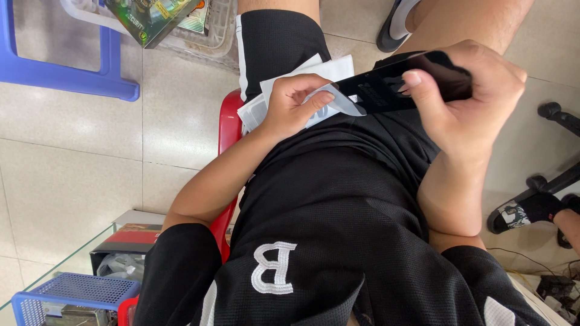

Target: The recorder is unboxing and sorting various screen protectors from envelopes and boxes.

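The person sits on a red plastic chair, looking down at their lap. The right hand is clamped around a black smartphone, thumb pressed on its upper face and fingers wrapped behind it, holding the phone level above the thighs. The left hand pinches a thin clear film between thumb and forefinger; the film curls away from the near end of the phone and still meets it at that edge, probably a screen protector's peel layer, though the glare makes that hard to confirm. Under the left hand, white paper packaging lies on the black shorts. On the tiled floor stand a blue plastic stool at upper left and a blue mesh basket at lower left, beside a glass shelf edge. Another person's sandalled foot rests at the right
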